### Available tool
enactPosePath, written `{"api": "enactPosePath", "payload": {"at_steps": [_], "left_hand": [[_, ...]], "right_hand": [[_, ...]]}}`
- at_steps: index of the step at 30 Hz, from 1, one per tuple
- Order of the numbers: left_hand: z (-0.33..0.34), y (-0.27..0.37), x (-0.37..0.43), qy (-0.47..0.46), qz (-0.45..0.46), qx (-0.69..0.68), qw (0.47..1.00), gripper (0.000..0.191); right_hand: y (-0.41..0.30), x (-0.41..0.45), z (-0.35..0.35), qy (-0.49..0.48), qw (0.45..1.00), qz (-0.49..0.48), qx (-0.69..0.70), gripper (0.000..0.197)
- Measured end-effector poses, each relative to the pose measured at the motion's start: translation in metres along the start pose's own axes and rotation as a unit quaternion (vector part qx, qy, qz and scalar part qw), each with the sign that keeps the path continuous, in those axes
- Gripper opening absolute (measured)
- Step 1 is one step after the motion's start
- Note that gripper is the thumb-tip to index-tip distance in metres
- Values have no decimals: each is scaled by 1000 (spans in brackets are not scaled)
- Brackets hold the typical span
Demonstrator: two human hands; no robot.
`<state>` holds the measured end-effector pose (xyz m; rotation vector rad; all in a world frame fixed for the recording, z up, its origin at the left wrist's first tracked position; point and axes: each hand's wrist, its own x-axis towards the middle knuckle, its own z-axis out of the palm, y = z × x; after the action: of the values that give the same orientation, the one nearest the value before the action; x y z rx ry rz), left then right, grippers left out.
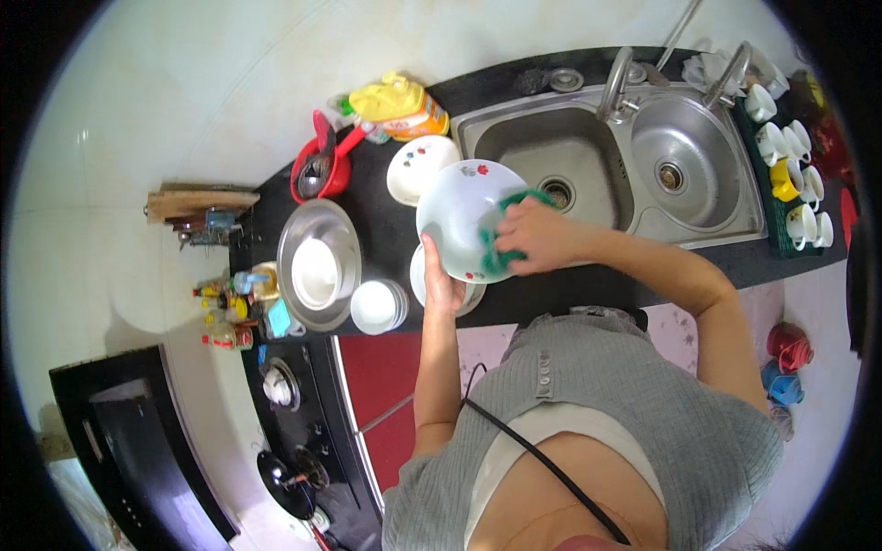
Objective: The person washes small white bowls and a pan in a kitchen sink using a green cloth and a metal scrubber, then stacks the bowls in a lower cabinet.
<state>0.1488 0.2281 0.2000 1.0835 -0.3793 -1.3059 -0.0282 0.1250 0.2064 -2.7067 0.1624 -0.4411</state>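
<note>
My left hand (442,281) grips the lower left rim of a large white bowl (458,213) with red flower prints. The bowl is tilted over the counter beside the left sink basin (551,148). My right hand (534,237) presses a green cloth (493,258) against the right side of the bowl. Part of the cloth is hidden under the fingers. Partly covered by the bowl and my left hand, another white dish (472,299) lies on the counter. Just behind the bowl is a white oval dish (417,169) with small coloured prints.
Left of my hands are stacked white bowls (377,308) and a steel basin (293,227) holding white dishes. A red container (337,180) with utensils and a yellow bottle (400,107) stand by the wall. Faucets (615,86) rise behind the sink; several cups (785,179) sit on a green tray.
</note>
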Motion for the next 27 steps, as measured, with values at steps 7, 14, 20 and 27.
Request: {"api": "enactPosePath", "payload": {"at_steps": [7,14,20,27], "left_hand": [[-79,-2,-42,193,-59,13,979,51],[-146,-38,-38,226,-27,27,973,43],[-149,-51,-33,243,-2,113,964,44],[-164,-59,-36,291,5,206,934,42]], "right_hand": [[52,-49,1,187,925,314,102,24],[42,-71,22,209,860,382,268,25],[41,-78,11,243,735,422,471,27],[56,-105,-14,371,635,233,637,39]]}}
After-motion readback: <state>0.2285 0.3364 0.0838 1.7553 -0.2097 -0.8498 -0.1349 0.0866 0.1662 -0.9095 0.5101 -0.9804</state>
